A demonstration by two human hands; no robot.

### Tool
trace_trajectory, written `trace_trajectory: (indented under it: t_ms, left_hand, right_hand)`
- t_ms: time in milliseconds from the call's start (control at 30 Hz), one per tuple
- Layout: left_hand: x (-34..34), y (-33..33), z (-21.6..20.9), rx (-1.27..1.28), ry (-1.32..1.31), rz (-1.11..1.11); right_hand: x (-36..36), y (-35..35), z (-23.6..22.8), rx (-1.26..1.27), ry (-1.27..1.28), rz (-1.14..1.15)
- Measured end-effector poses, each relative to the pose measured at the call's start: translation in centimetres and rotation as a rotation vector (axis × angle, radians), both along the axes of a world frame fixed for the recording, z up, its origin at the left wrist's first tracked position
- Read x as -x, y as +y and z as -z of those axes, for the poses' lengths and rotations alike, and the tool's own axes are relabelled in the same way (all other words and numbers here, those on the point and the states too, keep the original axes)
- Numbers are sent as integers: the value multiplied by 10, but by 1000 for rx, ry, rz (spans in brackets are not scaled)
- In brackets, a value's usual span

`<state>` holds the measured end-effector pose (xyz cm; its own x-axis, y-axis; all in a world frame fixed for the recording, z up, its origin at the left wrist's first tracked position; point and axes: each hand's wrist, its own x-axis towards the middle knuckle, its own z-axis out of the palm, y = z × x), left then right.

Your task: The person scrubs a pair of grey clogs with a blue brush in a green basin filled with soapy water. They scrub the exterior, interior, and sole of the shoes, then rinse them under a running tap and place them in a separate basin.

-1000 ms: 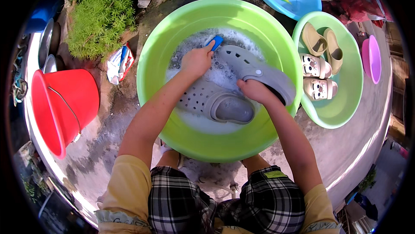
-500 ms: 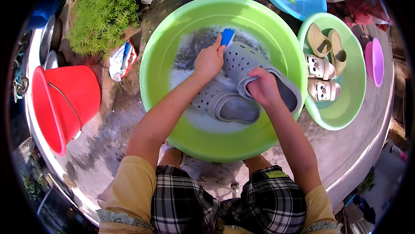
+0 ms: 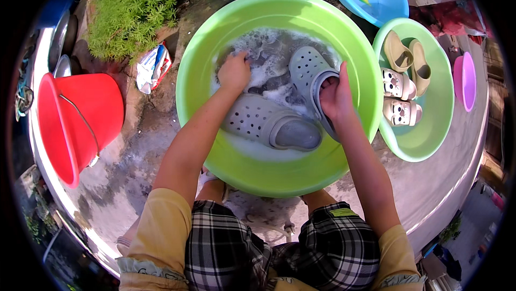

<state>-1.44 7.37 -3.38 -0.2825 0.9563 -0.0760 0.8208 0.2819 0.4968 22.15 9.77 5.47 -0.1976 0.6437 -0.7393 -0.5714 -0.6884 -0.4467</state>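
Note:
A large green basin [image 3: 258, 175] holds foamy, greyish water [image 3: 274, 44] and two grey clogs. My right hand [image 3: 338, 97] is at the heel opening of one clog [image 3: 310, 68], its fingers inside the shoe and the thumb raised. That clog stands tilted in the right part of the basin. The other clog [image 3: 252, 116] lies nearer me, toe to the left, below my left hand. Over the water at the basin's left side is my left hand [image 3: 235, 72], fingers curled down. What it holds, if anything, is hidden; the blue brush is out of sight.
A pale green basin [image 3: 446, 130] at right holds olive clogs [image 3: 399, 52] and cream sandals [image 3: 400, 112]. Behind it are a blue basin [image 3: 395, 6] and a pink basin [image 3: 468, 81]. A red bucket [image 3: 91, 124], a crumpled packet [image 3: 153, 68] and a green plant [image 3: 131, 17] are at left.
My left hand has moved left, off the clog and down to the water; the blue brush is no longer visible. My right hand has shifted slightly, turning the clog more upright.

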Motion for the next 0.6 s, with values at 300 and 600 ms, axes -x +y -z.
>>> trace_trajectory:
  t_ms: [300, 600]
  left_hand:
    - [-93, -21, -75, 32, -640, 272]
    - [-104, -43, -93, 122, -395, 470]
  right_hand:
    - [-1, -6, 14, -49, 69, -225]
    - [-25, -12, 17, 24, 301, -118]
